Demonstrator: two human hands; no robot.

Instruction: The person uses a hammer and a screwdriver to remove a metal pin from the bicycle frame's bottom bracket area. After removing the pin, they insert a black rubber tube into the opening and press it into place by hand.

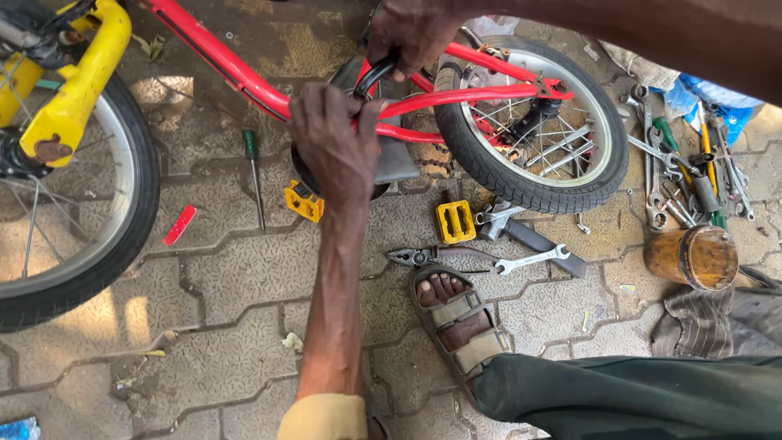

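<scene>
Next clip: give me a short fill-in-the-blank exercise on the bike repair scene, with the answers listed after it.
1. The left hand grips the bike's ____ frame tube.
2. The screwdriver lying on the paving has a ____ handle.
3. The bike's fork by the front wheel is ____.
4. The pliers lie just in front of a foot in a ____.

Answers: red; green; yellow; sandal

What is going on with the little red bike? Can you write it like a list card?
bike: red frame, lying on paving
left hand: gripping the frame by the chain guard
right hand: gripping a black curved part
rear wheel: beside both hands
yellow pedals: one by the wheel
tools: pliers, spanner, screwdriver
foot: sandal
</scene>
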